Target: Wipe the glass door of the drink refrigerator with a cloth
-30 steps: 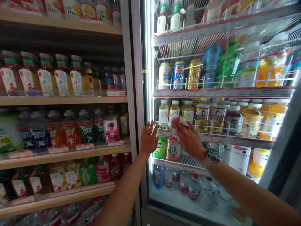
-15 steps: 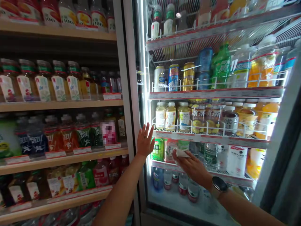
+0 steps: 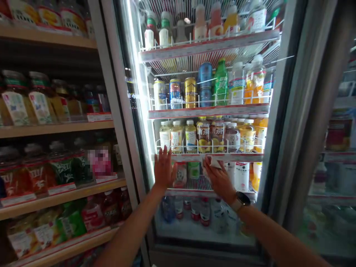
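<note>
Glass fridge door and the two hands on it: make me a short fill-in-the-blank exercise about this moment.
The white wipe is held against the glass door by the ____ hand.
The other hand rests flat on the glass with its fingers pointing ____.
The wooden shelves of bottles stand to the ____ of the glass door.

Answers: right, up, left.

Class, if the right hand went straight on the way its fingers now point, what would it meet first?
The right hand would first meet the white cloth at its fingertips, then seemingly the clear glass fridge door; depth is unclear.
</note>
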Demonstrator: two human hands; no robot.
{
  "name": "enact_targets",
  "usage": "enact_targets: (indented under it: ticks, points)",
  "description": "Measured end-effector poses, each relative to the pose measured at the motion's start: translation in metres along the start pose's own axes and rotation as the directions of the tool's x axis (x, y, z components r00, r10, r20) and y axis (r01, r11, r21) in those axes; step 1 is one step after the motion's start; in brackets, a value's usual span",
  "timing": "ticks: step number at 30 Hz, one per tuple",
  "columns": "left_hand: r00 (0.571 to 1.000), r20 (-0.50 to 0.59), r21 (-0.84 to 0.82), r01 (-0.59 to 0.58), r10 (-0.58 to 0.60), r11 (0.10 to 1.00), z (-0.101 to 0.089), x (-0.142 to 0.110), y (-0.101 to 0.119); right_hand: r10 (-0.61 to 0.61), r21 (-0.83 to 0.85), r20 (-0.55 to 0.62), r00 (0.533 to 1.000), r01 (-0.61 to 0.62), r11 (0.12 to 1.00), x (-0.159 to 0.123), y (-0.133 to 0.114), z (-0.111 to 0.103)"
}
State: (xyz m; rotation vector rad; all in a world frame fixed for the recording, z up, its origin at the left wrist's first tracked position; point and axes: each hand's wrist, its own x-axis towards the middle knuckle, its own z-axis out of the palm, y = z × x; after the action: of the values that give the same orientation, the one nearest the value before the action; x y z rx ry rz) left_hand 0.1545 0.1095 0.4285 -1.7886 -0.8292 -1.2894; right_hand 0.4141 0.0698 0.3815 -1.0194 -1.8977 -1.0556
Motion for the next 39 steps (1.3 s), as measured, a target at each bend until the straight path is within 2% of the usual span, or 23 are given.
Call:
enact_targets:
  ticks: [4,7,9,11,13,15,17,20,25,27,28,31,33,36,39]
  points:
    - [0.994,0.066,-0.028,-0.085,0.087,0.996,0.026,0.032,0.067,-0.087,-0.003,0.068,0.994,0.088,0.996,-0.042,-0.011,0.010]
    - [0.996,0.065,0.018,-0.065,0.064,0.998,0.045,0.042,0.088,-0.134,-0.001,0.078,0.988,0.134,0.991,-0.045,0.005,-0.002]
    - [0.997,0.056,0.036,-0.055,0.053,0.998,0.051,0.042,0.090,-0.089,-0.008,0.041,0.995,0.089,0.996,-0.027,0.028,-0.020]
    - [0.997,0.051,0.035,-0.057,0.055,0.998,0.053,0.040,0.087,0.022,-0.014,-0.036,0.999,-0.022,1.000,0.003,0.058,-0.041]
    - [0.997,0.040,0.029,-0.060,0.058,0.998,0.053,0.039,0.085,0.139,-0.005,-0.127,0.982,-0.141,0.990,0.035,0.088,-0.060]
    - [0.998,0.029,0.026,-0.060,0.059,0.998,0.052,0.039,0.085,0.194,0.015,-0.190,0.962,-0.195,0.981,0.058,0.110,-0.071]
    - [0.998,0.012,0.027,-0.066,0.066,0.997,0.052,0.041,0.085,0.189,0.033,-0.208,0.960,-0.186,0.982,0.061,0.116,-0.071]
    - [0.997,-0.013,0.034,-0.078,0.078,0.996,0.053,0.042,0.087,0.137,0.039,-0.141,0.980,-0.133,0.990,0.025,0.096,-0.054]
    - [0.996,-0.019,0.036,-0.083,0.084,0.996,0.054,0.042,0.086,0.048,-0.025,0.040,0.998,-0.047,0.999,-0.073,0.041,-0.018]
    - [0.997,-0.014,0.033,-0.081,0.081,0.996,0.054,0.041,0.086,0.018,-0.040,0.071,0.997,-0.015,0.999,-0.091,0.034,-0.014]
    - [0.997,-0.010,0.027,-0.077,0.077,0.997,0.054,0.041,0.086,0.002,-0.042,0.077,0.997,0.001,0.999,-0.091,0.036,-0.014]
    - [0.998,-0.005,0.004,-0.068,0.068,0.998,0.055,0.041,0.086,0.015,-0.039,0.044,0.999,-0.013,0.999,-0.059,0.062,-0.028]
    - [0.998,-0.005,-0.005,-0.068,0.068,0.998,0.055,0.041,0.084,0.092,-0.037,-0.030,0.995,-0.093,0.995,-0.023,0.091,-0.044]
    - [0.997,-0.013,0.001,-0.078,0.078,0.997,0.054,0.041,0.082,0.213,-0.012,-0.161,0.964,-0.218,0.976,0.019,0.128,-0.066]
    - [0.997,-0.024,-0.012,-0.076,0.076,0.997,0.051,0.042,0.086,0.269,0.013,-0.227,0.936,-0.273,0.962,0.021,0.137,-0.068]
